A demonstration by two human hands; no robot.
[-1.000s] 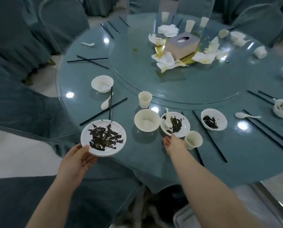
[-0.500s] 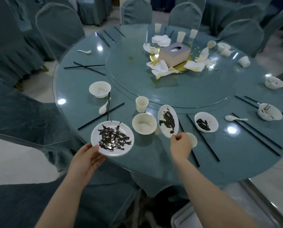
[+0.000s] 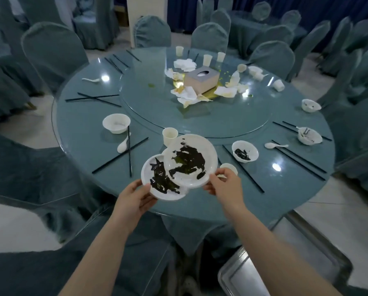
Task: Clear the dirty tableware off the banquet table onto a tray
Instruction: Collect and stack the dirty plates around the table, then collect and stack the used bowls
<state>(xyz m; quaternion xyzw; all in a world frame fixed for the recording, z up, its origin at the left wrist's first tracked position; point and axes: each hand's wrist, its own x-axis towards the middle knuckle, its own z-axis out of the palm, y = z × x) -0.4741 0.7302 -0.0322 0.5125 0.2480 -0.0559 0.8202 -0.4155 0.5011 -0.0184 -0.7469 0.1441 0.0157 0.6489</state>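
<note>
1. Now, head view: left hand (image 3: 133, 201) grips the lower dirty plate (image 3: 159, 182) by its near rim — right hand (image 3: 225, 184) pinches the upper plate (image 3: 189, 161), overlapping it above the table (image 3: 264, 199) edge.
2. Metal tray (image 3: 238, 274) sits low right, beside the table.

We see a round glass-topped table (image 3: 89, 133) with a raised glass turntable (image 3: 157, 112) at its centre; on the turntable sit a tissue box (image 3: 201, 80), crumpled napkins (image 3: 187, 95) and paper cups (image 3: 207, 60); on the outer ring lie a white bowl (image 3: 116, 123) with a spoon (image 3: 123, 145) beside it, black chopsticks (image 3: 93, 97), a paper cup (image 3: 169, 135), and a soiled bowl (image 3: 245, 151) at the right; a second spoon (image 3: 275, 145) lies just beyond it.
</note>
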